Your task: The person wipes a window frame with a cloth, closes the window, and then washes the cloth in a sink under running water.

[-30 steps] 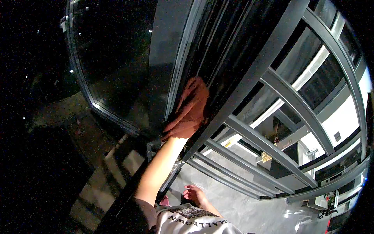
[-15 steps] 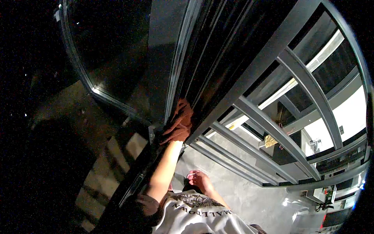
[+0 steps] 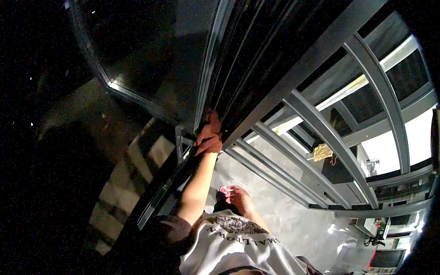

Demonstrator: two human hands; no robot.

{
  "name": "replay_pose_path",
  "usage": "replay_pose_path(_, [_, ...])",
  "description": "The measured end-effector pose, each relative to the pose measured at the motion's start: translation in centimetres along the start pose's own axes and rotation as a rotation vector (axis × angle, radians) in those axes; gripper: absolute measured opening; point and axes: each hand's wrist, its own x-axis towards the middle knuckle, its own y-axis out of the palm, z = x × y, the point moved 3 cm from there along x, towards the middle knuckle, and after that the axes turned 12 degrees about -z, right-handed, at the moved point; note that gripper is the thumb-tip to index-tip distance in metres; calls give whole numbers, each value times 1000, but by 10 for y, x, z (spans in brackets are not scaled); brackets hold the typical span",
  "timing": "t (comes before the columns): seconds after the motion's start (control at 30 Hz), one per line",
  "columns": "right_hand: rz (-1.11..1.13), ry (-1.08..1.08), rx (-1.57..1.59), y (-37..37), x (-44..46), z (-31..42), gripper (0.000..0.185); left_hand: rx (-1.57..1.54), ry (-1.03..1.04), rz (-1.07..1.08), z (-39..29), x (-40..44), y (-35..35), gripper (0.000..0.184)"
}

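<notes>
My left arm reaches forward to the dark window frame (image 3: pixel 211 59). A brown cloth (image 3: pixel 210 137) covers my left hand (image 3: pixel 211 145), which presses it into the narrow channel beside the frame; most of its fingers are hidden under the fabric. Below it, my right hand (image 3: pixel 240 200) hangs in front of my body with loosely bent fingers, and nothing shows in it. A pink and white shoe (image 3: pixel 223 189) is partly visible on the floor just beyond that hand.
Grey metal railing bars (image 3: pixel 316 119) curve along the right side. An opened glass pane (image 3: pixel 137 55) stands out at the left, with a metal hinge arm (image 3: pixel 179 140) near its lower corner. Beyond the bars are a yellow cloth (image 3: pixel 322 152) and a white counter (image 3: pixel 415 142).
My left hand and the brown cloth have shifted slightly up in view along the frame. My right hand sits a little higher, and the whole view has tilted slightly.
</notes>
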Motion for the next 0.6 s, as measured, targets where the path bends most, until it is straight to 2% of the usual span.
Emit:
replay_pose_path(0.2, [13,-88,-55,12,-7,11,26,73,-44,39,4,-4,6,35])
replay_pose_path(0.3, [41,-106,-18,14,-6,11,26,93,-195,90,11,2,11,35])
replay_pose_path(0.33, [45,-123,-8,13,-5,12,26,111,-339,78,18,6,14,37])
replay_pose_path(0.37, [44,-119,-10,14,-5,12,25,110,-339,79,22,9,19,37])
replay_pose_path(0.47, [39,-120,-3,8,0,9,24,43,291,-626,60,44,55,28])
replay_pose_path(0.5, [67,-90,32,3,4,10,25,132,391,-713,65,41,58,28])
replay_pose_path(0.6, [97,-50,-48,3,10,11,26,413,440,-794,71,33,54,26])
